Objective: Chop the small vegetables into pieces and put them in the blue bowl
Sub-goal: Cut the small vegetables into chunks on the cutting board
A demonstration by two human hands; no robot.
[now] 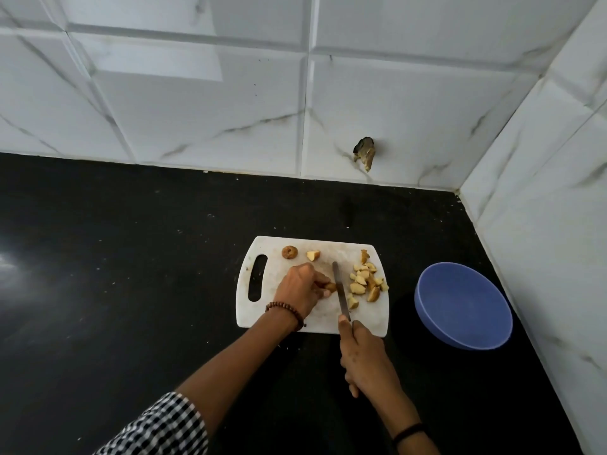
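Note:
A white cutting board [262, 310] lies on the black counter. My left hand [300, 289] pinches a small brown vegetable piece [330, 287] on the board. My right hand [364, 353] grips the handle of a knife [340, 290], whose blade rests against that piece. A pile of several cut yellowish pieces [364, 282] lies on the board's right side. One whole small brown vegetable [289, 252] and one cut chunk [313, 255] sit near the far edge. The blue bowl [463, 305] stands empty to the right of the board.
The black counter [131, 274] stretches wide to the left. White marble-look tiled walls meet in a corner at the back right, close behind the bowl. A broken hole [364, 154] shows in the back wall tile.

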